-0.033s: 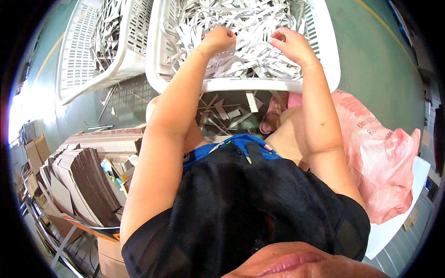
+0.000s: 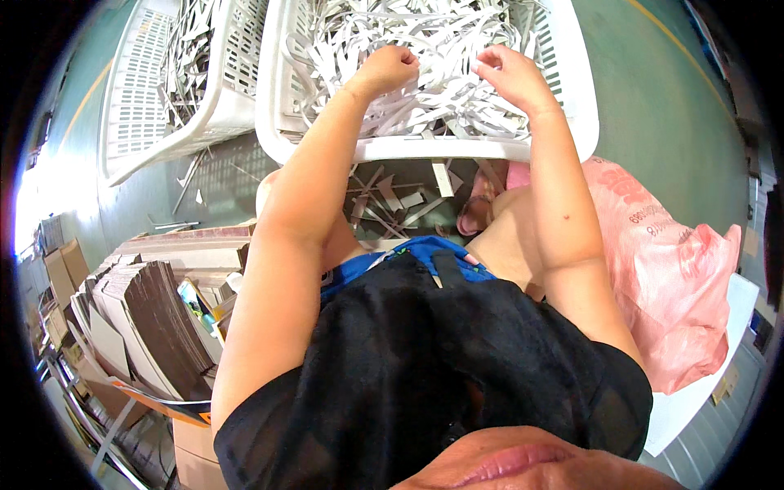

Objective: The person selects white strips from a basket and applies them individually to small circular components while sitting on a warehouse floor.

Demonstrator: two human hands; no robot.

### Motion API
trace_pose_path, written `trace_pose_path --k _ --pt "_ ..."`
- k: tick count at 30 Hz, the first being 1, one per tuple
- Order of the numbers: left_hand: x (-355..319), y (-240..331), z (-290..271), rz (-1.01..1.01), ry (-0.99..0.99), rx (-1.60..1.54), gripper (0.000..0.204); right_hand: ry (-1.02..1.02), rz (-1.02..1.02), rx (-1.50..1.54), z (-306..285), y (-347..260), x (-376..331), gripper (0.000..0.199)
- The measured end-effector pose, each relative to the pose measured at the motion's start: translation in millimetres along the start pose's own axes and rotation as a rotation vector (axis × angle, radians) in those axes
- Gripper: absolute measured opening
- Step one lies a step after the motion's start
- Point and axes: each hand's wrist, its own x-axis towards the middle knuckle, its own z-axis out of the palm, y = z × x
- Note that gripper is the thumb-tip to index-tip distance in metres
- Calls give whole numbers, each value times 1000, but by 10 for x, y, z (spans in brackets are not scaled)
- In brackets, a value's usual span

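Both my arms reach forward over a large white plastic basket (image 2: 457,149) heaped with white and grey paper strips (image 2: 445,90). My left hand (image 2: 389,70) hovers above the left half of the heap, fingers curled inward. What they hold, if anything, is hidden behind the hand and lost against the strips. Across a gap, my right hand (image 2: 513,77) is over the right half, with thumb and fingertips drawn together in a pinch. Anything between them is too small or pale to make out.
A second white basket (image 2: 135,122) with darker strips stands at the left. Loose scraps (image 2: 390,196) lie on the floor below the near rim. Stacked cardboard pieces (image 2: 143,318) are beside my left arm; a pink woven sack (image 2: 661,269) sits by my right.
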Motion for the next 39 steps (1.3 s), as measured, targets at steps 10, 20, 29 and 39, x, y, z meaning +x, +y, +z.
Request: trace_pose_path --k 10,20,29,39 --pt "149 -495 73 149 174 541 39 -66 3 -48 54 -55 35 35" --pt "-162 259 118 67 85 637 47 63 4 -43 136 35 58 45" --pt "-476 555 14 660 187 262 33 156 53 799 257 -306 134 48" --pt "-437 525 -230 288 138 -299 36 -138 -234 -298 470 -656 -178 21"
